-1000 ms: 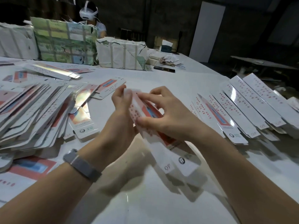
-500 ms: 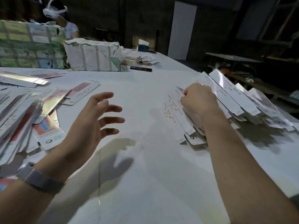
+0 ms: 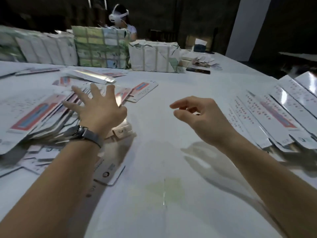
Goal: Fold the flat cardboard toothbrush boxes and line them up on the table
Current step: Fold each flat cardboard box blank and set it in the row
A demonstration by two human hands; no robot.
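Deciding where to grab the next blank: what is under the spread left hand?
Under the left hand lies the fanned pile of flat boxes, red and blue prints facing up. The palm hides the boxes directly beneath, so whether it touches them cannot be told.

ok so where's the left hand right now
In the head view, the left hand is spread open over the pile of flat boxes at the table's left.

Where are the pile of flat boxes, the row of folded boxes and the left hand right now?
pile of flat boxes (image 3: 36,115): head view, on the red print of a top sheet.
row of folded boxes (image 3: 274,117): head view, on a white printed face.
left hand (image 3: 101,110): head view, on its back.
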